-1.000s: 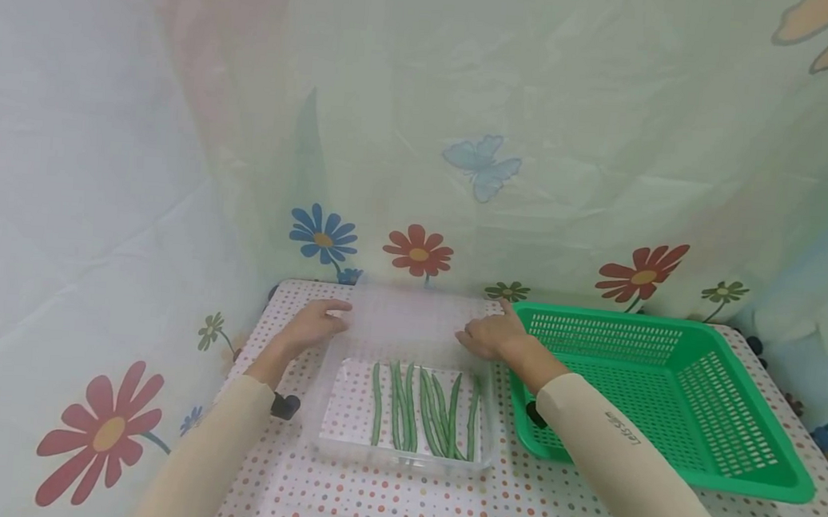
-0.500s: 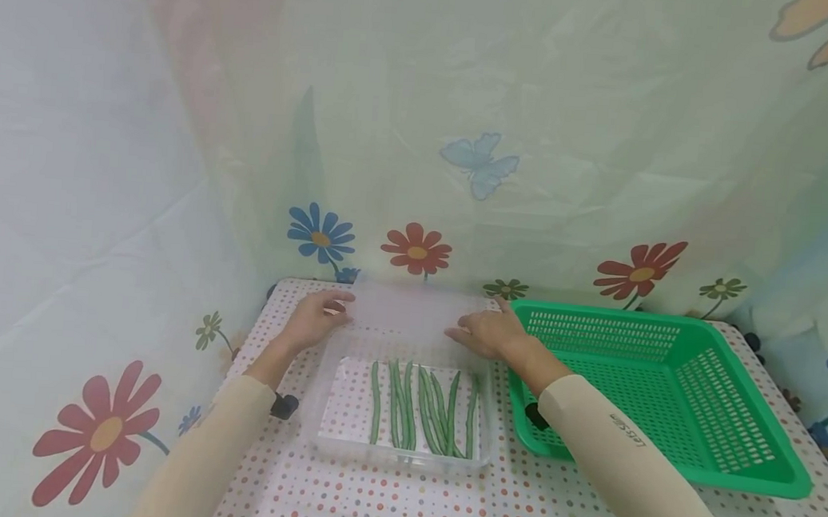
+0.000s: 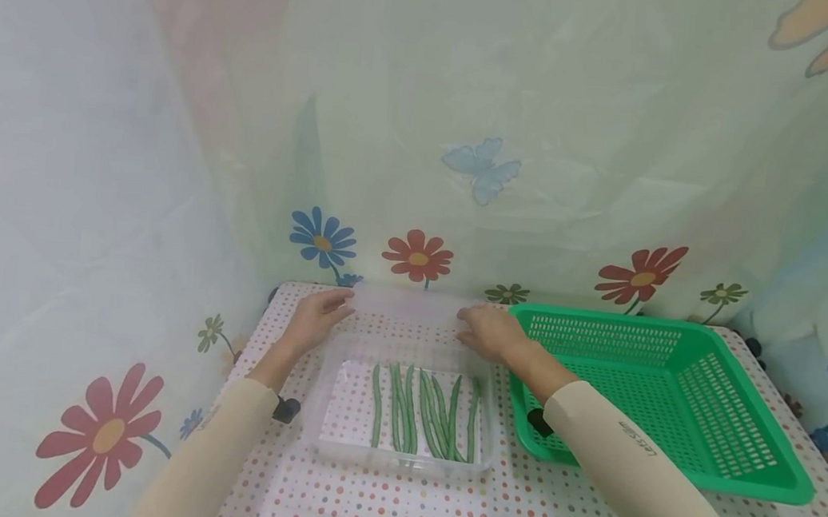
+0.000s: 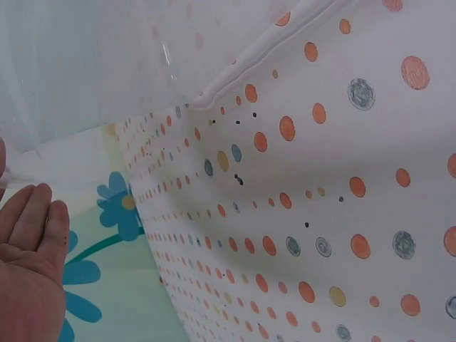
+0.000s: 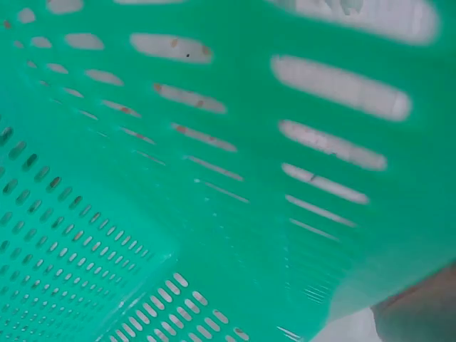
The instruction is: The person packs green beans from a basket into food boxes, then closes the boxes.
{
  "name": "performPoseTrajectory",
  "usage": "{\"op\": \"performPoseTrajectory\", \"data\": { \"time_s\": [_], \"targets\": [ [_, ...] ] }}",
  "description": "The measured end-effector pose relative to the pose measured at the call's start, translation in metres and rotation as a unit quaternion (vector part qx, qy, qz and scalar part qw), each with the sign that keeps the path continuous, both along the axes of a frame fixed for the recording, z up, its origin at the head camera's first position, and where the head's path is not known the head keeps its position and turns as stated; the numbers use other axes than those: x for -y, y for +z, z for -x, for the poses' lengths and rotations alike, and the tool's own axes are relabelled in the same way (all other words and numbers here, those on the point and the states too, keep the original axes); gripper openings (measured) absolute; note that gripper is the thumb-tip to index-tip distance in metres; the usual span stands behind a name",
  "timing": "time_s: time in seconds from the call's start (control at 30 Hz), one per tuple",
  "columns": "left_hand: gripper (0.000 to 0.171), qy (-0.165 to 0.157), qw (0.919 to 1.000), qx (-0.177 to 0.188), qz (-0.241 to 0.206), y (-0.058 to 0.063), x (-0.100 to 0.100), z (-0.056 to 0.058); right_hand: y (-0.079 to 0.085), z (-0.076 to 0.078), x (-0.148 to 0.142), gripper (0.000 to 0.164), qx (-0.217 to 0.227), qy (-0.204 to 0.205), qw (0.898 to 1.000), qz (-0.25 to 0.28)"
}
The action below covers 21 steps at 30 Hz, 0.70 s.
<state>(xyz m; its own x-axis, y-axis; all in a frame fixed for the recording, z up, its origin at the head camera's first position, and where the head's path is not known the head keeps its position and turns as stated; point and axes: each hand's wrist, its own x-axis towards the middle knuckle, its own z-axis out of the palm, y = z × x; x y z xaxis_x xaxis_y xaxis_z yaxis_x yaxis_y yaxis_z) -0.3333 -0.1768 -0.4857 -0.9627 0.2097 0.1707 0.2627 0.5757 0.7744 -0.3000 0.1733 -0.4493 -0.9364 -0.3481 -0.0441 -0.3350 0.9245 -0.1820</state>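
A translucent lid point(image 3: 407, 304) stands behind a clear plastic container point(image 3: 403, 461) in the head view. My left hand point(image 3: 312, 322) holds the lid's left end between thumb and fingers. At its right end, my right hand point(image 3: 493, 332) grips it with bent fingers. Several green beans point(image 3: 409, 410) lie side by side lengthwise in the container. Part of my left hand point(image 4: 32, 267) shows at the left edge of the left wrist view, below clear plastic point(image 4: 85, 71). Only a bit of my right hand point(image 5: 420, 310) appears in the right wrist view's lower corner.
A green slotted basket point(image 3: 663, 404) stands right of the container, under my right forearm. The table bears a dotted cloth point(image 3: 397, 502). A flowered curtain point(image 3: 562, 197) hangs close behind the table, and another pale sheet point(image 3: 100, 212) hangs at the left.
The lid looks lower and shallower than before, its near edge now farther from the container. My right fingers have shifted slightly at its end. The beans and basket stay put.
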Motion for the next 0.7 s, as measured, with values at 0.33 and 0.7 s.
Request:
{"op": "performPoseTrajectory", "data": {
  "time_s": [0.33,0.7],
  "targets": [
    [0.034,0.026,0.9988,-0.042,-0.008,0.005,-0.001,-0.001,0.012,-0.006,0.0,0.03,-0.077,-0.003,0.994,0.071],
    [0.031,0.075,0.9877,-0.12,-0.066,0.026,0.006,-0.005,0.028,-0.011,0.001,0.021,-0.226,0.029,0.958,0.175]
  ]
}}
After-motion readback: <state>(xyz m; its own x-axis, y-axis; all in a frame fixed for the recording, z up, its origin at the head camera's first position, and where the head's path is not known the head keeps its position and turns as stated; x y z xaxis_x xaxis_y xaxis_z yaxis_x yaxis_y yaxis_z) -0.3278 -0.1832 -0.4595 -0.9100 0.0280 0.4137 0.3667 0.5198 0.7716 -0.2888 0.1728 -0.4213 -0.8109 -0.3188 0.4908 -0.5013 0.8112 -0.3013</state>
